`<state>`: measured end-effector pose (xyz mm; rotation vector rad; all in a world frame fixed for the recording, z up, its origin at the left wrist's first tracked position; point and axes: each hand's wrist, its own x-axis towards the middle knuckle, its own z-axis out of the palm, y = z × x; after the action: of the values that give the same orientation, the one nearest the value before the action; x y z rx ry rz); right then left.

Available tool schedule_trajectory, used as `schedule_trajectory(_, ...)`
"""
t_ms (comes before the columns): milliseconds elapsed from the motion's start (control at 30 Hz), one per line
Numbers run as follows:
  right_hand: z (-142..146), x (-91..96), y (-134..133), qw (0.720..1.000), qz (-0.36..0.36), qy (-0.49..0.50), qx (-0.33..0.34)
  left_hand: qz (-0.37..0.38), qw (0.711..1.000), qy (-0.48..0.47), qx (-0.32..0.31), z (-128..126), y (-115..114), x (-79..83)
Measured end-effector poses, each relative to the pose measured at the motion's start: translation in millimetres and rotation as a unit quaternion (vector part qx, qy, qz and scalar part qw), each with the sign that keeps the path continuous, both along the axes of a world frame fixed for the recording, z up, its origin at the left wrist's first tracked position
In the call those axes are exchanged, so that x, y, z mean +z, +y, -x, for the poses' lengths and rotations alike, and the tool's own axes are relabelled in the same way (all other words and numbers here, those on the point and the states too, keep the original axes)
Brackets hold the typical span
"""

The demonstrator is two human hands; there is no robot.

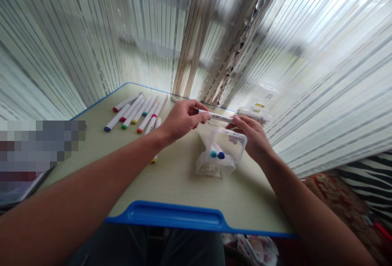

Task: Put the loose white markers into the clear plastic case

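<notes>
A white marker with dark print is held level between my two hands, above the table. My left hand pinches its left end, where a dark tip shows beside the fingers. The fingers of my right hand are closed on its right end. Just below stands a clear plastic case with its lid up. Inside it lie a marker with a teal end and one with a dark blue end. Left of my left hand, several white markers with coloured ends lie loosely side by side.
The pale tabletop has a blue rim and a blue pen tray along its front. A second clear container stands at the back right. Striped curtains hang behind the table. A zebra-striped cloth is at the right.
</notes>
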<state>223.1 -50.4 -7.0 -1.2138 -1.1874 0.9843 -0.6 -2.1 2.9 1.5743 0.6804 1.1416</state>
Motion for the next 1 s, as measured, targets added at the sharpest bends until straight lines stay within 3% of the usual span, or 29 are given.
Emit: schedule_trajectory(1000, 0.7, 0.0, -0.6, 0.999, 0.013, -0.026, 0.011, 0.014, 1.0, 0.01, 0.003, -0.4, -2.0, 1.2)
